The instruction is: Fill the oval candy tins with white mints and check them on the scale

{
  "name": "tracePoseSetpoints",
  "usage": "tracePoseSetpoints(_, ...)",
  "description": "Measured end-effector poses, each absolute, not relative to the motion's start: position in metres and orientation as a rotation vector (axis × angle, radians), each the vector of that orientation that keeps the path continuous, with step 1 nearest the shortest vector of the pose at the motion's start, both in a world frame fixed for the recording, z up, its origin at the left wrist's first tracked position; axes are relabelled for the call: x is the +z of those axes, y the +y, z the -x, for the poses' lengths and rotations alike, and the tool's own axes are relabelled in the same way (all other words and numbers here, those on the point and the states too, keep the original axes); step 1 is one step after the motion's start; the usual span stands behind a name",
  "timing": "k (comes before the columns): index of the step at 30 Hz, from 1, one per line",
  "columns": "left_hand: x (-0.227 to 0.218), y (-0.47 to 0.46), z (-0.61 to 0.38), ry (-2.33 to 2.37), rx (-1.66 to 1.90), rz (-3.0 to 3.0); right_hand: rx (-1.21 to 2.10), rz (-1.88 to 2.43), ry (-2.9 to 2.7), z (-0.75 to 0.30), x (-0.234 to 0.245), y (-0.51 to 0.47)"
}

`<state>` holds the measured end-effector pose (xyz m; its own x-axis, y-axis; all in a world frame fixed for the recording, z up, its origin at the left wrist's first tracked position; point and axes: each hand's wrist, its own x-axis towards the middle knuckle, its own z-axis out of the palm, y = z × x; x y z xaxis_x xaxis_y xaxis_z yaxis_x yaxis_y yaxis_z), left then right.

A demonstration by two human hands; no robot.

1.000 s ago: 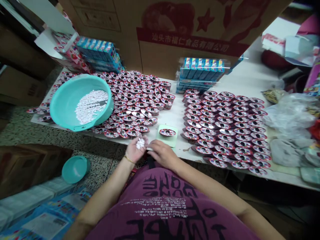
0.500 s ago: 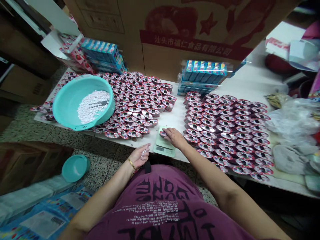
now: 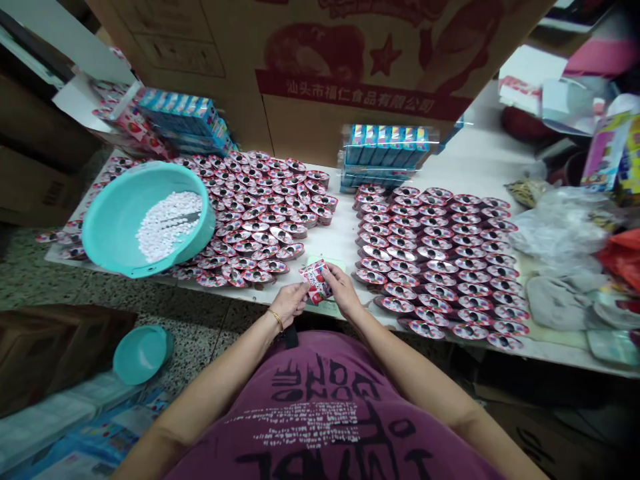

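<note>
The left hand point(image 3: 289, 303) and the right hand point(image 3: 341, 291) meet just above the table's front edge, both partly closed, with a small red-and-white packet point(image 3: 317, 281) pinched between their fingers. The packet is tilted, and its print looks like strawberries, though it is too small to be sure. A gold bangle point(image 3: 276, 321) circles the left wrist. Directly beneath the hands, a pale green kitchen scale point(image 3: 326, 262) is almost entirely hidden.

On both sides of the hands, the white table point(image 3: 345, 233) is covered with rows of oval red-and-silver candy packs. The left block point(image 3: 260, 223) runs from beside the left hand to under a wide teal basin point(image 3: 117, 250), which sits tilted on the packs, farther left. The basin holds a heap of small white candies point(image 3: 167, 228). The right block point(image 3: 440, 273) starts just past the right hand.

Ahead of the hands, a wrapped stack of blue boxes point(image 3: 385, 152) stands against a printed cardboard carton point(image 3: 360, 67). Farther right lies a crumpled clear plastic bag point(image 3: 560, 230). Below and left of the hands, a small teal bowl point(image 3: 143, 355) sits on the speckled floor point(image 3: 200, 340).
</note>
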<state>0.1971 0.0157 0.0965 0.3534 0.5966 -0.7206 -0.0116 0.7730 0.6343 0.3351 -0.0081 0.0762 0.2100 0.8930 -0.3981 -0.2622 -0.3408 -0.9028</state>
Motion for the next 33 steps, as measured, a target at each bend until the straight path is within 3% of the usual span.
tracePoseSetpoints(11,0.105,0.027,-0.2,1.143,0.448,-0.661,1.209,1.444,-0.576,-0.324,0.075,-0.001)
tracePoseSetpoints(18,0.097,0.029,-0.193,1.061,0.462,-0.5,1.441,1.258,-0.143,-0.326,0.083,0.006)
tracePoseSetpoints(22,0.089,0.027,-0.187,0.928,0.46,-0.403,1.442,1.284,-0.167,-0.334,0.082,0.003)
tracePoseSetpoints(25,0.08,0.026,-0.187,0.871,0.48,-0.344,1.319,1.466,-0.481,-0.343,0.086,0.0)
tracePoseSetpoints(33,0.052,0.027,-0.193,0.849,0.519,-0.222,0.756,1.985,-2.056,-0.359,0.112,0.007)
